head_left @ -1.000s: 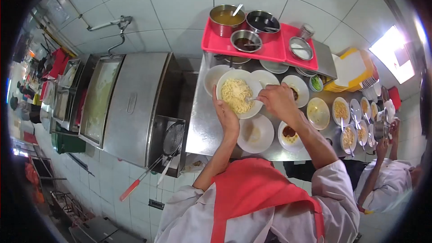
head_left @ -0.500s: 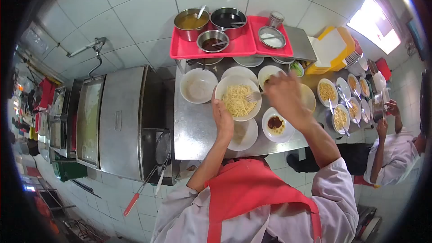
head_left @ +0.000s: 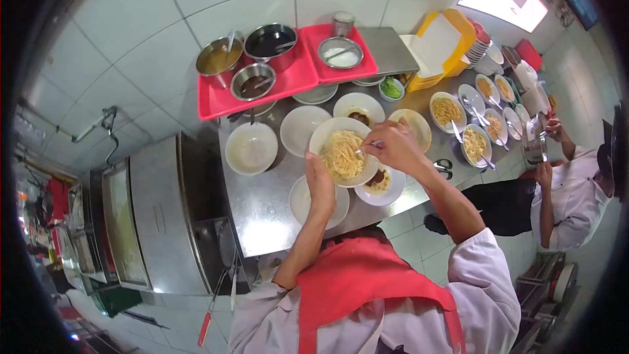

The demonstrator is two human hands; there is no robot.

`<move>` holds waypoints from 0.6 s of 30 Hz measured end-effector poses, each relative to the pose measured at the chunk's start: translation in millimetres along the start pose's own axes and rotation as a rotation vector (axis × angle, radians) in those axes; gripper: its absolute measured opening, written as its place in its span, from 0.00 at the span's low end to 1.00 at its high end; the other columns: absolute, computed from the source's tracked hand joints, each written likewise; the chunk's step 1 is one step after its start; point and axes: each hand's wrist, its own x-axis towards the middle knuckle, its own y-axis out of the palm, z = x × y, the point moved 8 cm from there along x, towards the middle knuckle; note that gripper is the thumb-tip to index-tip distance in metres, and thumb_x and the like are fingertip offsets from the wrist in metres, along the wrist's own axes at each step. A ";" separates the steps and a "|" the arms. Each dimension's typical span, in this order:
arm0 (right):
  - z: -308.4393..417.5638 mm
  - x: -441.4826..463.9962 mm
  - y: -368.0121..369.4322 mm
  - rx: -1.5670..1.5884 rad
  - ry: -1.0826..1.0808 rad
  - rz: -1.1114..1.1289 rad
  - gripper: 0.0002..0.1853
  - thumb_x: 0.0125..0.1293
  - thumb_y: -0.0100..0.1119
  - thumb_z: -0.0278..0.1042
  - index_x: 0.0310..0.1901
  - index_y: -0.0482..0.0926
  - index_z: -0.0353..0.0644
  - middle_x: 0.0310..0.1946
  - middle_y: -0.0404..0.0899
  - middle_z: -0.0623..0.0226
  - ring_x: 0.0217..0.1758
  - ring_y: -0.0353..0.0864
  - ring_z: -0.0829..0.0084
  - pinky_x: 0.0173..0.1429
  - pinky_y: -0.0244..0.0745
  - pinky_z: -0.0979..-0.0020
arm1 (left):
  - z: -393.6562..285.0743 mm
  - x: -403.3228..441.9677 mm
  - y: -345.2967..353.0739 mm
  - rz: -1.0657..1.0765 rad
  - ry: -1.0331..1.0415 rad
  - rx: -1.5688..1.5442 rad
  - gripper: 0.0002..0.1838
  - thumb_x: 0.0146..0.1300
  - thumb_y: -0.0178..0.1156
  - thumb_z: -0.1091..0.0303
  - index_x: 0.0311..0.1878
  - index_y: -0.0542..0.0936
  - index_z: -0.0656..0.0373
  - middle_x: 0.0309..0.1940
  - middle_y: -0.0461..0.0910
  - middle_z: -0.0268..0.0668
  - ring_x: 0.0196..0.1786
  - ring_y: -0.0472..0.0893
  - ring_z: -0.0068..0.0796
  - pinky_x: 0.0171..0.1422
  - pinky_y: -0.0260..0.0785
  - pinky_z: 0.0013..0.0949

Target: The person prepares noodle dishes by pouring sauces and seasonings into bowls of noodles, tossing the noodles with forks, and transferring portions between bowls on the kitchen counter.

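Note:
My left hand (head_left: 320, 183) grips the near-left side of a white bowl (head_left: 319, 139), held above the counter. Pale yellow noodles (head_left: 343, 156) lie in it. With closed fingers, my right hand (head_left: 397, 147) holds a fork (head_left: 359, 152) whose tines are down in the noodles, at the bowl's right side. Partly under the held bowl is a bowl with dark sauce (head_left: 388, 191). Behind it stands another bowl with a dark sauce (head_left: 359, 103). White bowls stand at the left (head_left: 251, 148), behind (head_left: 296, 130) and in front (head_left: 303, 204).
Red trays (head_left: 303, 84) with metal sauce pots stand on a raised shelf at the back. Several noodle bowls with spoons (head_left: 447, 110) line the counter's right, near scissors (head_left: 443, 168) and a yellow container (head_left: 452, 39). A co-worker (head_left: 563, 183) stands at the right, holding a metal container.
My view has shifted. The held bowl has moved right, now partly over the dark-sauce bowl. My right hand, blurred above the bowl before, is now lower with the fork deeper in the noodles.

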 end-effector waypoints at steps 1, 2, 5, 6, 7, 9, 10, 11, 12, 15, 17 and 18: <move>-17.0 -6.1 -1.2 0.142 0.133 0.033 0.05 0.55 0.65 0.39 0.28 0.85 0.50 0.27 0.80 0.69 0.41 0.80 0.68 0.51 0.63 0.60 | 3.2 2.1 3.7 -0.004 0.016 -0.049 0.36 0.78 0.30 0.43 0.72 0.57 0.67 0.70 0.61 0.46 0.70 0.65 0.36 0.74 0.56 0.36; -29.1 -12.1 -6.5 0.284 0.269 0.064 0.06 0.54 0.66 0.40 0.28 0.85 0.50 0.28 0.80 0.70 0.41 0.80 0.68 0.51 0.63 0.61 | 9.8 3.5 9.4 -0.005 0.027 -0.099 0.36 0.78 0.30 0.43 0.72 0.57 0.67 0.69 0.62 0.47 0.69 0.66 0.35 0.73 0.57 0.36; -27.7 -40.4 -65.5 -0.240 0.237 -0.059 0.05 0.53 0.65 0.39 0.28 0.85 0.50 0.28 0.81 0.69 0.41 0.80 0.70 0.54 0.63 0.62 | 10.9 10.8 22.4 0.136 -0.062 -0.123 0.34 0.78 0.30 0.45 0.71 0.59 0.67 0.69 0.63 0.47 0.69 0.67 0.37 0.73 0.58 0.38; -28.3 -45.6 -74.2 -0.463 0.239 -0.072 0.05 0.52 0.65 0.39 0.28 0.85 0.50 0.28 0.81 0.69 0.41 0.80 0.70 0.55 0.63 0.63 | 9.7 7.2 35.5 0.140 -0.122 -0.115 0.34 0.78 0.30 0.46 0.71 0.60 0.68 0.70 0.62 0.48 0.70 0.66 0.39 0.74 0.57 0.39; -36.8 -48.8 -68.0 -0.457 0.288 0.000 0.04 0.53 0.63 0.37 0.27 0.85 0.51 0.29 0.81 0.68 0.41 0.80 0.69 0.56 0.63 0.63 | 12.0 -1.2 55.7 0.192 -0.148 -0.099 0.34 0.78 0.30 0.46 0.71 0.60 0.68 0.70 0.62 0.48 0.70 0.66 0.39 0.74 0.57 0.39; -50.2 -61.6 -43.2 -0.250 0.296 -0.005 0.03 0.53 0.62 0.36 0.27 0.85 0.51 0.29 0.81 0.68 0.41 0.81 0.68 0.55 0.64 0.62 | 14.2 -13.4 83.0 0.186 -0.165 -0.175 0.35 0.78 0.29 0.44 0.72 0.58 0.66 0.69 0.63 0.48 0.68 0.69 0.40 0.73 0.60 0.41; -49.4 -62.3 -43.3 -0.029 0.241 -0.027 0.04 0.53 0.61 0.34 0.27 0.85 0.51 0.29 0.81 0.68 0.42 0.81 0.67 0.55 0.64 0.62 | 13.3 -15.6 93.0 0.212 -0.169 -0.170 0.35 0.78 0.29 0.44 0.72 0.58 0.66 0.69 0.63 0.48 0.68 0.69 0.40 0.73 0.60 0.41; -57.5 -73.1 -57.9 -0.007 0.276 -0.076 0.03 0.52 0.61 0.33 0.26 0.84 0.50 0.30 0.82 0.67 0.43 0.82 0.66 0.54 0.65 0.61 | 13.2 -17.0 101.4 0.239 -0.191 -0.217 0.36 0.77 0.29 0.42 0.72 0.57 0.66 0.69 0.64 0.48 0.68 0.70 0.40 0.73 0.60 0.41; -67.1 -81.4 -76.8 -0.016 0.270 -0.078 0.03 0.52 0.61 0.33 0.26 0.84 0.50 0.30 0.82 0.67 0.43 0.82 0.66 0.54 0.65 0.61 | 13.4 -17.8 107.8 0.255 -0.215 -0.269 0.37 0.76 0.30 0.41 0.72 0.57 0.66 0.68 0.65 0.48 0.67 0.71 0.41 0.73 0.61 0.42; -94.9 -111.7 -102.2 -0.267 0.364 -0.033 0.03 0.50 0.62 0.36 0.26 0.84 0.51 0.28 0.80 0.70 0.42 0.81 0.68 0.52 0.67 0.61 | 30.5 -18.0 127.4 0.237 -0.246 -0.171 0.42 0.71 0.32 0.32 0.72 0.59 0.59 0.68 0.67 0.42 0.68 0.71 0.38 0.69 0.66 0.44; -98.9 -126.0 -73.2 -0.254 0.363 -0.065 0.03 0.51 0.62 0.36 0.26 0.84 0.50 0.28 0.80 0.70 0.42 0.81 0.68 0.52 0.67 0.61 | 43.7 -33.6 151.7 0.263 -0.273 -0.142 0.42 0.71 0.32 0.32 0.72 0.59 0.59 0.68 0.67 0.41 0.68 0.71 0.38 0.69 0.67 0.44; -102.0 -128.4 -65.4 -0.243 0.343 -0.086 0.04 0.52 0.62 0.36 0.25 0.84 0.50 0.29 0.81 0.70 0.42 0.81 0.69 0.53 0.67 0.61 | 45.0 -39.3 167.8 0.307 -0.270 -0.172 0.41 0.72 0.32 0.34 0.71 0.59 0.61 0.67 0.68 0.42 0.66 0.72 0.38 0.69 0.66 0.43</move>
